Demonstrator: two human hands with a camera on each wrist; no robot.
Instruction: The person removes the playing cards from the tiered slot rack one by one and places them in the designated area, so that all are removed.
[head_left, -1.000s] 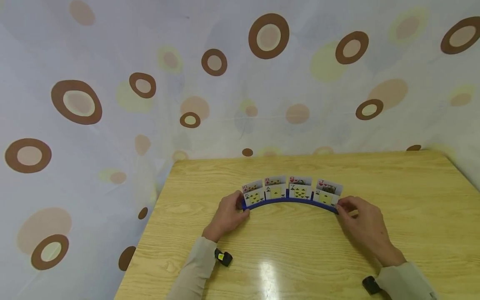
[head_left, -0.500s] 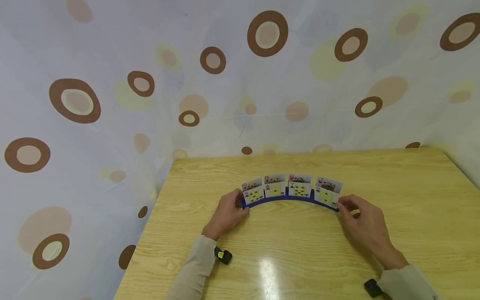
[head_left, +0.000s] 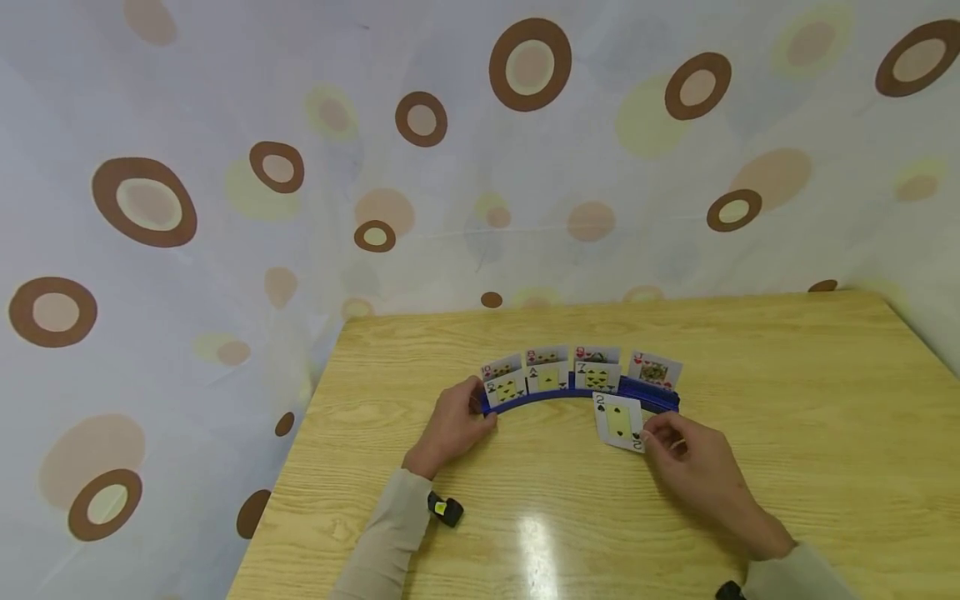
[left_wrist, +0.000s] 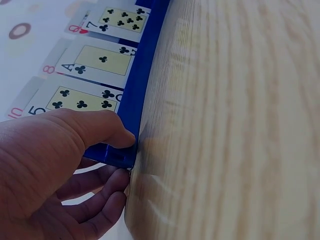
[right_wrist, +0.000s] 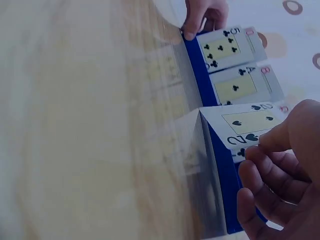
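A curved blue playing-card holder (head_left: 651, 392) stands on the table with cards upright in two rows. My left hand (head_left: 452, 427) grips its left end, thumb on the front edge and fingers curled behind, as the left wrist view shows. My right hand (head_left: 705, 467) pinches the two of spades (head_left: 618, 423) by its lower right corner, in front of the holder's right part. In the front row stand the five of clubs (left_wrist: 80, 100), the ace of clubs (left_wrist: 102, 60) and the seven of clubs (left_wrist: 120, 22). Behind them, a red jack (head_left: 654, 371) is uncovered at the right.
The wooden table (head_left: 570, 517) has a bright glare spot near its front. A patterned cloth (head_left: 450, 183) hangs along the back and left of the table. Partly covered red cards, a ten (head_left: 501, 367), an eight (head_left: 542, 356) and a queen (head_left: 597, 353), fill the back row.
My right hand has pulled the two of spades out of the holder's right front slot and moved it left and toward me, uncovering the jack. The left hand stays at the holder's end.
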